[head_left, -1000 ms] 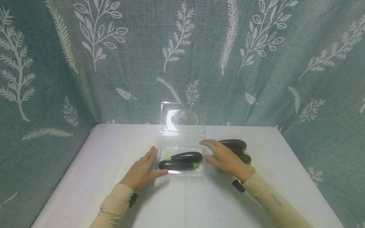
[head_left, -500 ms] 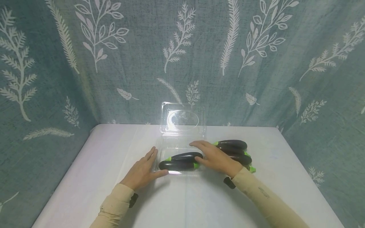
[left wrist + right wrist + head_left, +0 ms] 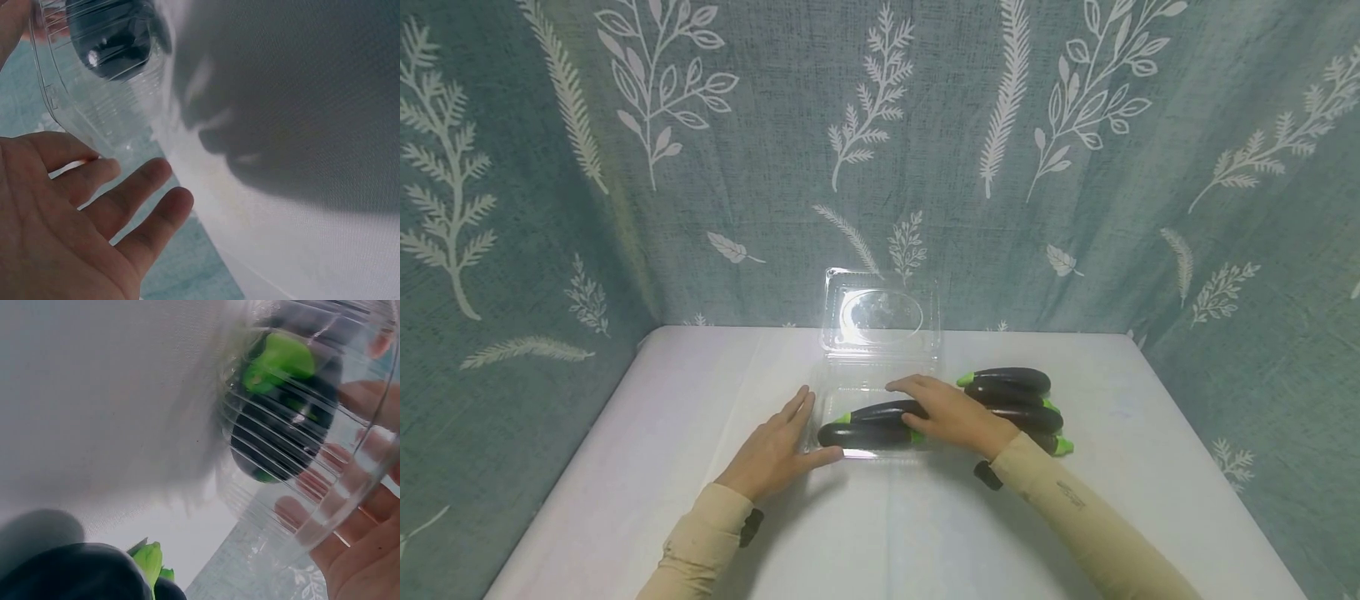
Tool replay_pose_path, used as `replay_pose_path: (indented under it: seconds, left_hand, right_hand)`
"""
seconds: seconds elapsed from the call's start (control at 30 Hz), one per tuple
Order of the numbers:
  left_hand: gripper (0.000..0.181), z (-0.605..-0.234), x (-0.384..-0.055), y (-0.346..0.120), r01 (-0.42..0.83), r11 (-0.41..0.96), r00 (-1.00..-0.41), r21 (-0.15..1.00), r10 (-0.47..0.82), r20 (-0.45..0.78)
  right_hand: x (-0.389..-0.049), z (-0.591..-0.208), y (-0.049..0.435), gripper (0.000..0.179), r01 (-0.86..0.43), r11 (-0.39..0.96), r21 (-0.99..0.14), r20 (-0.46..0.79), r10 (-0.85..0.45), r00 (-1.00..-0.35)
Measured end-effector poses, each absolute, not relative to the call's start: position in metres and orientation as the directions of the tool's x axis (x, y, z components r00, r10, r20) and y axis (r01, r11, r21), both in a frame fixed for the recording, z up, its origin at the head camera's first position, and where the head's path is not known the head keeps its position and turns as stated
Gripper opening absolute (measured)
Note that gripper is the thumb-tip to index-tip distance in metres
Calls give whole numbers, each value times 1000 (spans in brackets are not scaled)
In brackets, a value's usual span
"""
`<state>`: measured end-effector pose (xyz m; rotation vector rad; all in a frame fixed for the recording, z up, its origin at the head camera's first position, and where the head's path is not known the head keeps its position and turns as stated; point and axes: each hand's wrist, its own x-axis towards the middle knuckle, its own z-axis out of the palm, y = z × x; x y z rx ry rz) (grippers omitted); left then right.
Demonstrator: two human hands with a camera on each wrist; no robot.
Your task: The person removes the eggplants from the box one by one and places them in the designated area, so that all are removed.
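Observation:
A clear plastic clamshell container stands on the table, its lid raised at the back. Two eggplants lie inside: a near eggplant and a far eggplant, with their green caps at opposite ends. My left hand lies along the container's left side with straight fingers, the thumb at the front rim. Over the right wall reaches my right hand, fingers loosely spread inside, thumb right at the eggplants. The far eggplant's right end is hidden under it. Both eggplants show through the ribbed wall in the right wrist view.
To the right of the container lies a pile of several more eggplants, partly behind my right forearm. A white cloth covers the table. Behind it hangs a grey-green curtain with white leaf prints.
My right hand has moved left from beside the container to over the right end of the eggplants inside. More of the pile shows now. The left hand has stayed in place.

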<state>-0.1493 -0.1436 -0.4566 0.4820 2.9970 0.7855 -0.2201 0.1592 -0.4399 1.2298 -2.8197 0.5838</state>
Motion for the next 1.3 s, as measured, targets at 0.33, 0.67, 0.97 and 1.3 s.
replay_pose_path:
  seconds: [0.33,0.67,0.97,1.3]
  left_hand:
    - [108,-457,-149,-143,285,825,-955,488,288,70]
    - [109,-456,-149,-143,297,827,-952,477,294,82]
    - [107,-458,-151,-143,307,830,-950,465,298,95]
    - [109,-457,-150,-143,295,832,-953,471,293,80]
  right_hand:
    - [-223,-445,154,49,-719,620,-313,145,-717,-682]
    - [-224,-445,149,43,-698,634,-331,86,-717,-692]
    - [-227,-446,149,38,-708,634,-311,83,-724,-685]
    - [-227,-435,153,41,-711,636,-299,138,-709,-692]
